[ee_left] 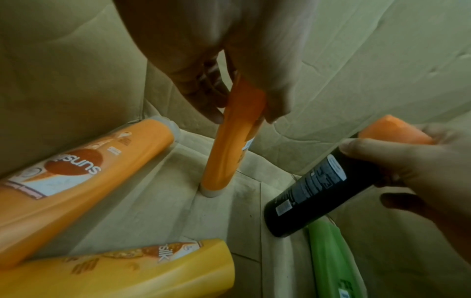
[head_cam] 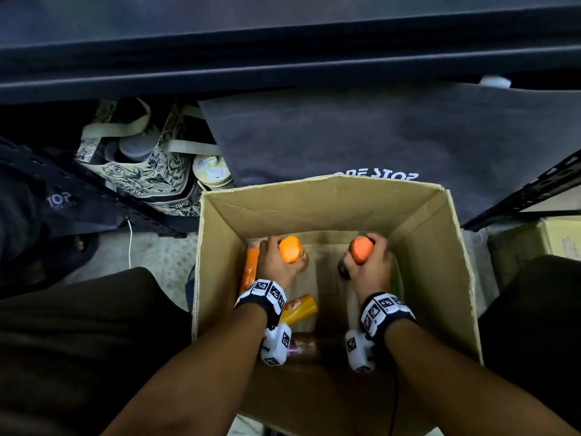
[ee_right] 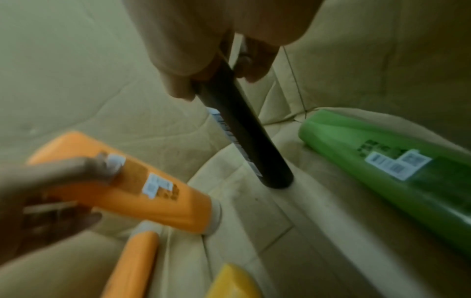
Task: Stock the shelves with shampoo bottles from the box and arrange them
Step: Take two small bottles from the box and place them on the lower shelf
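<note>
Two bottles were in your grip at once, both down inside the cardboard box (head_cam: 317, 196). Your left hand (head_cam: 276, 262) had its fingers and thumb wrapped round the upper part of an orange shampoo bottle (ee_left: 229, 145), which stood nearly upright with its pale end touching the box floor, its long axis running up toward you. Your right hand (head_cam: 369, 269) was closed round the top of a black bottle with an orange cap (ee_left: 313, 189), tilted, its base low by the floor; whether it rested there or hung just clear could not be told. Each bottle sat directly under its own hand, so the coming move looked to be a straight lift along each long axis, up out of the box and forward to the dark shelf (head_cam: 283, 67) that lay beyond its far wall. Stock was still lying flat: a Sunsilk orange bottle (ee_left: 76, 173) along the left wall, a yellow bottle (ee_left: 132, 270) nearer you, a green bottle (ee_right: 397, 169) by the right wall beside the black one's base, and a brown bottle (head_cam: 306, 346) under your left wrist. I judged the box walls to be the main thing to clear.
</note>
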